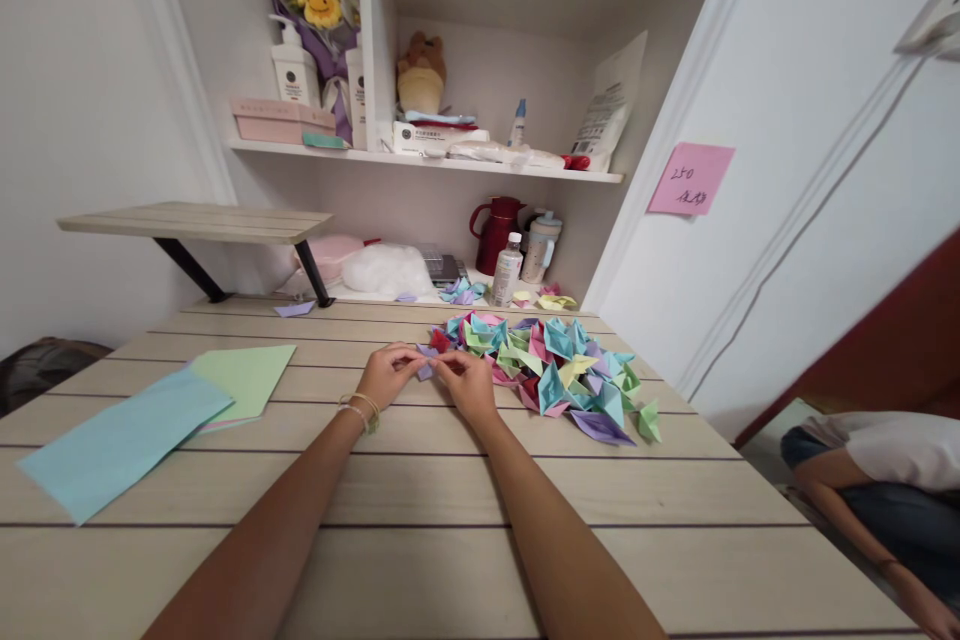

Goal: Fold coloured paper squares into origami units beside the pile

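The left hand [390, 375] and the right hand [466, 380] are close together, near the middle of the counter [405, 560]. Both pinch a small purple paper [425, 361] with their fingertips, one hand on each side of it. The fingers hide part of the paper, so I cannot tell its whole shape. Thin bands [361, 412] go around the left wrist.

Just to the right of the right hand is a big pile of folded papers [555, 370]. They are blue, green, pink, red, yellow and purple, and many look like little boats. A green one [649, 421] sits at the right edge of the pile.

Well to the left of the hands, a long blue sheet [127, 440] lies flat and covers a corner of a green sheet [259, 372]. A flat purple piece [295, 309] is beside the foot of a little raised stand [195, 220].

Behind the pile stands a clear bottle [507, 270] with a white cap. A red jug [498, 235] and a pale cup [541, 248] are behind the bottle. A pink note [691, 180] with writing is stuck up on the right. Another person [885, 480] is bent low past the right side of the counter.
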Tool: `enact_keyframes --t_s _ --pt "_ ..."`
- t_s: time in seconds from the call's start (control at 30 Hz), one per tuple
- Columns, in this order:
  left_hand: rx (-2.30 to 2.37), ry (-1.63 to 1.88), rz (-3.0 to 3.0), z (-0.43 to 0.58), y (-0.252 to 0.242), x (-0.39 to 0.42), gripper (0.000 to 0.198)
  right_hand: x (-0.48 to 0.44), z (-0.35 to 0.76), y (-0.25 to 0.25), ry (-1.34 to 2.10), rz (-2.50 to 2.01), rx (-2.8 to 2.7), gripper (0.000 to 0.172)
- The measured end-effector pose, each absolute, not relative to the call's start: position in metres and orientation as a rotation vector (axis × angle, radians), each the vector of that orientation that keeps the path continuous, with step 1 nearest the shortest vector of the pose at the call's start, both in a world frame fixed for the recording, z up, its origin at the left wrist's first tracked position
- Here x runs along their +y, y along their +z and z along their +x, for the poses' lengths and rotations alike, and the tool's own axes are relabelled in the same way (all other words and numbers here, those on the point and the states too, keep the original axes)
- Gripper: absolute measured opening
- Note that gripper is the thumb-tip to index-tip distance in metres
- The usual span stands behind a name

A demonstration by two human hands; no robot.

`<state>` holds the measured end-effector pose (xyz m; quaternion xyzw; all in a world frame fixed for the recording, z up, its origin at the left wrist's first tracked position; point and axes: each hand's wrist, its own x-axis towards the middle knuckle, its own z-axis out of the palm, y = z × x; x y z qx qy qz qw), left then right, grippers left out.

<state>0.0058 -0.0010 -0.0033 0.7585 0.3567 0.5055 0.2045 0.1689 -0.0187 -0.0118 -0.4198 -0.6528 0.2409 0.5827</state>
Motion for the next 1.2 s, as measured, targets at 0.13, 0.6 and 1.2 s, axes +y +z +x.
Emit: enact_keyframes --t_s 0.13,0.6,1.2 --pt "1.026 1.4 2.087 0.0065 -0.0024 -0.0029 0.016 -0.0191 0.1688 -0.0126 0.632 -1.018 -1.496 0.016" --pt "1.079 1.393 2.107 0.0066 -0.0024 -0.0034 0.016 -0.0196 0.1674 -0.0144 0.48 -1.068 -1.585 0.011" --pt "1.019 1.381 2.185 0.0075 -0.0011 -0.0051 0.016 -0.0275 0.1657 -0.0072 0.371 -1.178 -1.677 0.012"
